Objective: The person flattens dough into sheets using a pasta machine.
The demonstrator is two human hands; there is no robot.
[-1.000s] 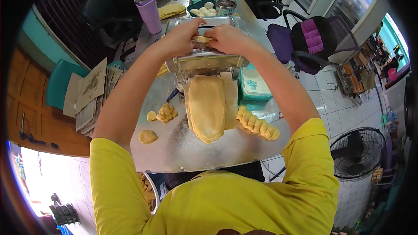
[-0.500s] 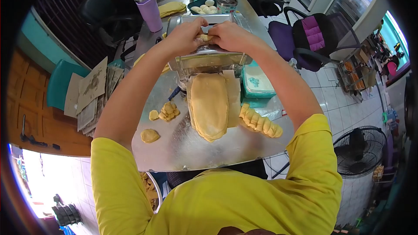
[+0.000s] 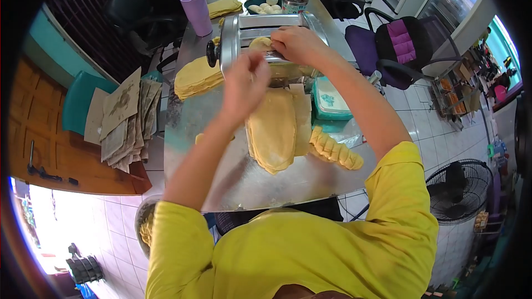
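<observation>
A metal dough roller machine (image 3: pixel 233 41) with a black knob stands in front of me on the steel table. A small piece of yellow dough (image 3: pixel 259 44) sits at its top opening. My right hand (image 3: pixel 296 43) is at the machine, its fingers closed at the right end of that dough. Nearer to me, my left hand (image 3: pixel 246 86) is smeared by motion above the dough sheets, apart from the machine; its fingers do not show clearly. Below it lies a stack of flat dough sheets (image 3: pixel 271 130) on cardboard. A ridged strip of dough pieces (image 3: pixel 335 149) rests to its right.
Another stack of dough sheets (image 3: pixel 197 80) lies left of the machine. A purple tumbler (image 3: pixel 195 11), a bowl of eggs (image 3: pixel 265 4), a can (image 3: pixel 294 3) and a teal-white tub (image 3: pixel 331 99) stand around it. Two people sit at the far end.
My left hand has come away from the machine, back toward me and lower. My right hand stays by the dough at the opening. The view has shifted slightly.
</observation>
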